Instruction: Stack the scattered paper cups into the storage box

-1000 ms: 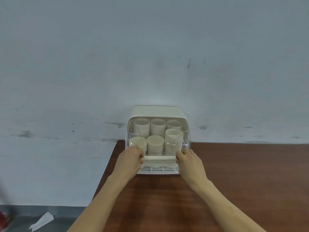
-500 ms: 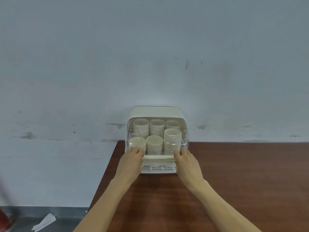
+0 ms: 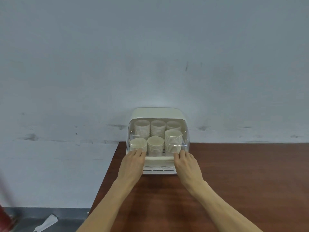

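A pale, scuffed wall (image 3: 150, 56) backs a dark wooden table (image 3: 242, 173) whose far edge meets it. Both hands reach forward to the storage box's front. The left hand (image 3: 132, 166) lies with fingers curled onto the left end of the cream handle bar (image 3: 159, 158); the right hand (image 3: 188, 164) does likewise at the right end. Fingers rest on the bar, but whether they clamp it cannot be told.

Just beyond the fingertips rises the clear cover (image 3: 184, 139), lowered over the storage box (image 3: 157, 113), which stands against the wall. Inside, beyond the left hand, sits a short stack of paper cups (image 3: 138, 144); between the hands a middle stack (image 3: 155, 145); beyond the right hand the tallest front stack (image 3: 173, 141). Three more stacks stand behind.

The box is probably light, stiff plastic and may slide on the smooth wood; the bar's two ends seem the sensible hold. The cups are thin and crushable. No loose cups show on the table.
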The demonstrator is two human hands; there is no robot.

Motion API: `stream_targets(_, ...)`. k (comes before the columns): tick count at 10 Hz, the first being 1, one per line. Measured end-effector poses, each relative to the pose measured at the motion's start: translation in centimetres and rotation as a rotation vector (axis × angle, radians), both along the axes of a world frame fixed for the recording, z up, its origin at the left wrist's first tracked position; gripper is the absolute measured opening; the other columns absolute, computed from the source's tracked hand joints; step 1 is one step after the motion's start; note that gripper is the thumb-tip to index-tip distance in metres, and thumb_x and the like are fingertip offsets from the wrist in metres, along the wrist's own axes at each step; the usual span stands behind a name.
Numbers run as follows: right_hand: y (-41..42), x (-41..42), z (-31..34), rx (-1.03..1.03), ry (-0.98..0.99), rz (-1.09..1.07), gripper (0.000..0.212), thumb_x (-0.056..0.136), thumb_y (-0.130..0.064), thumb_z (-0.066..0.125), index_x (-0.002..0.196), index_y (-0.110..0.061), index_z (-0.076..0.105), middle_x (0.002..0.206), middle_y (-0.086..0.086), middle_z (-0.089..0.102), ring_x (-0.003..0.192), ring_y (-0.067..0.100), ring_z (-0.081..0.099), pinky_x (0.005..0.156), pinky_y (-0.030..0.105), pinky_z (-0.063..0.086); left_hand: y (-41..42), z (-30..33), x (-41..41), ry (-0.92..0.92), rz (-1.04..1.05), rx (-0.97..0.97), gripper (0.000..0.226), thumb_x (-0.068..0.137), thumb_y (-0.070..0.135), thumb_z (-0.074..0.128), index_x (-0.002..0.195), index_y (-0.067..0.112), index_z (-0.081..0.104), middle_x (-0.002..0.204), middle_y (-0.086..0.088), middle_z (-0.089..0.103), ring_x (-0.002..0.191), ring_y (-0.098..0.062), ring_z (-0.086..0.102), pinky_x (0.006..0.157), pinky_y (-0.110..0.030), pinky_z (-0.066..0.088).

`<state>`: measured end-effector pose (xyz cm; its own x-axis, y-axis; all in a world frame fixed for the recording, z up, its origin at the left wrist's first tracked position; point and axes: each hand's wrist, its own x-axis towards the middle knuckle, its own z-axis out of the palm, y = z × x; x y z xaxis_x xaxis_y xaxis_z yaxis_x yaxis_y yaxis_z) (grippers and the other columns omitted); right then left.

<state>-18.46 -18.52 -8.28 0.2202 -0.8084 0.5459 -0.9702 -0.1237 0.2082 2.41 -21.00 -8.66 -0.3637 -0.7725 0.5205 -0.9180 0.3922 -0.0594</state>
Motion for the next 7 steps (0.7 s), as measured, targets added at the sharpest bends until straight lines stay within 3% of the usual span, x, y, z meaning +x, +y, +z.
stream_targets(4, 1.7, -0.4, 0.7, 0.019, -0.068, 0.015, 0.046, 0.029, 0.006, 0.082, 0.065, -0.012, 0.06, 0.058, 0.005, 0.056, 0.049, 0.022, 0.054, 0.049, 0.028, 0.046, 1.2, 1.0, -0.1, 0.009, 0.069, 0.046, 0.04, 0.043, 0.007, 0.09, 0.069, 0.018, 0.061, 0.066, 0.004, 0.06, 0.057, -0.017, 0.059, 0.046, -0.027, 0.047)
stream_targets(5, 3.1, -0.7, 1.5, -0.003, -0.095, 0.008, 0.042, 0.036, 0.005, 0.08, 0.068, -0.013, 0.061, 0.059, 0.003, 0.055, 0.049, 0.02, 0.053, 0.048, 0.028, 0.043, 3.2, 1.9, -0.1, 0.102, 0.084, 0.102, 0.024, 0.071, 0.022, 0.08, 0.089, 0.019, 0.065, 0.087, 0.005, 0.063, 0.075, -0.017, 0.06, 0.058, -0.027, 0.05)
stream_targets(6, 5.2, -1.1, 2.3, 0.003, -0.151, 0.033, 0.037, 0.043, -0.001, 0.083, 0.07, -0.015, 0.061, 0.06, 0.001, 0.056, 0.05, 0.019, 0.054, 0.046, 0.028, 0.043, 6.1, 3.4, 0.2, 0.219, 0.079, 0.103, 0.022, 0.095, 0.033, 0.052, 0.112, 0.021, 0.058, 0.11, 0.005, 0.057, 0.096, -0.017, 0.056, 0.075, -0.03, 0.05)
stream_targets(7, 7.4, -1.5, 2.7, 0.024, -0.234, 0.043, 0.026, 0.059, -0.007, 0.081, 0.077, -0.013, 0.063, 0.064, 0.002, 0.058, 0.054, 0.021, 0.055, 0.048, 0.029, 0.041, 8.9, 4.9, 0.3, 0.376, 0.057, 0.119, 0.024, 0.096, 0.035, 0.047, 0.113, 0.021, 0.058, 0.108, 0.005, 0.056, 0.091, -0.015, 0.057, 0.076, -0.031, 0.05)
